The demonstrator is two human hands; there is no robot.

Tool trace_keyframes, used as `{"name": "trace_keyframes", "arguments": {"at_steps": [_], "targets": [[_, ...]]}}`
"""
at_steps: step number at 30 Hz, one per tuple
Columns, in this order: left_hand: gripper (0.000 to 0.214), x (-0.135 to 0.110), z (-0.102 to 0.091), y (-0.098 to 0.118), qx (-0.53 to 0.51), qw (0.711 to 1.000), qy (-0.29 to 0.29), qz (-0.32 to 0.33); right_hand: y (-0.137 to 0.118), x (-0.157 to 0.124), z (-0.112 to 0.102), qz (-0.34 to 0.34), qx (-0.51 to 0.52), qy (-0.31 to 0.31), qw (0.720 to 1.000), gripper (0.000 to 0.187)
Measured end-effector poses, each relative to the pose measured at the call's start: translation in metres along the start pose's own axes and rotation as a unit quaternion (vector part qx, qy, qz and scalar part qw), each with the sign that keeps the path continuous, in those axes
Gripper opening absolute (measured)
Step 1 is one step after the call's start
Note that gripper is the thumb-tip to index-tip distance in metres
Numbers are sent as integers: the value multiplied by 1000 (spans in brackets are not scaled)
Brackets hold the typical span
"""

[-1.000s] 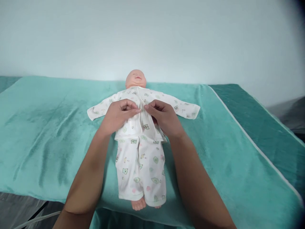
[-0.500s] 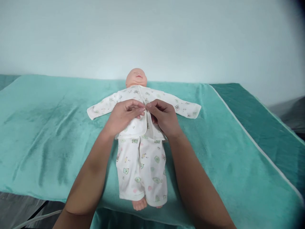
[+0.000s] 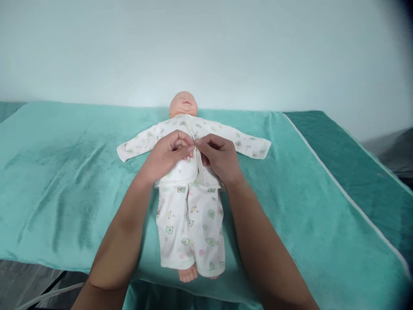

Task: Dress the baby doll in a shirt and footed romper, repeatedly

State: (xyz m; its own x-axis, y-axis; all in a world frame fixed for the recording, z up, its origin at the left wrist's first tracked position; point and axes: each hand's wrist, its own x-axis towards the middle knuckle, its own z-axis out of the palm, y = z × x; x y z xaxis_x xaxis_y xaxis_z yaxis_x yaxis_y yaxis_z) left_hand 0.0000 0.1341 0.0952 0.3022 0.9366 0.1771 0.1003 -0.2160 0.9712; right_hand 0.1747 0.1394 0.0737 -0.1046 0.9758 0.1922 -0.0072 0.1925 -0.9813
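Note:
A baby doll [image 3: 183, 104] lies on its back, head at the far side, feet toward me. It wears a white printed jacket [image 3: 179, 173] with both sleeves spread, and matching trousers [image 3: 190, 228]. My left hand [image 3: 170, 153] pinches the left front edge of the jacket at chest height. Opposite it, my right hand [image 3: 219, 156] pinches the other front edge, fingertips meeting those of the left. Below the hands the jacket front hangs apart in a narrow gap. Any fastener between the fingertips is too small and covered to make out.
A teal plush cloth [image 3: 77, 181] with a few creases covers the table. Its white-piped edge [image 3: 342, 189] runs along the right, over a darker green cloth [image 3: 364, 172]. A pale wall [image 3: 206, 47] rises behind. A cable [image 3: 51, 295] shows at lower left.
Both hands keep their pinch on the jacket front. The fingertips have come closer together and shifted slightly. The doll and the cloth look unchanged apart from a small camera shift.

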Motion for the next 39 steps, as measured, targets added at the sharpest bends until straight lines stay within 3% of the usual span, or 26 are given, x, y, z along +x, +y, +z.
{"name": "trace_keyframes", "arguments": {"at_steps": [15, 24, 30, 39], "targets": [[8, 1, 2, -1, 27, 1000, 1, -4, 5, 7, -17, 28, 105, -120, 987, 26], [8, 1, 1, -5, 28, 999, -16, 11, -1, 3, -15, 44, 68, -121, 989, 29], [12, -1, 2, -4, 104, 994, -22, 25, -4, 2, -13, 49, 11, -113, 992, 22], [13, 0, 8, -8, 99, 995, 5, 8, 0, 1, -13, 38, 26, -111, 993, 21]]}}
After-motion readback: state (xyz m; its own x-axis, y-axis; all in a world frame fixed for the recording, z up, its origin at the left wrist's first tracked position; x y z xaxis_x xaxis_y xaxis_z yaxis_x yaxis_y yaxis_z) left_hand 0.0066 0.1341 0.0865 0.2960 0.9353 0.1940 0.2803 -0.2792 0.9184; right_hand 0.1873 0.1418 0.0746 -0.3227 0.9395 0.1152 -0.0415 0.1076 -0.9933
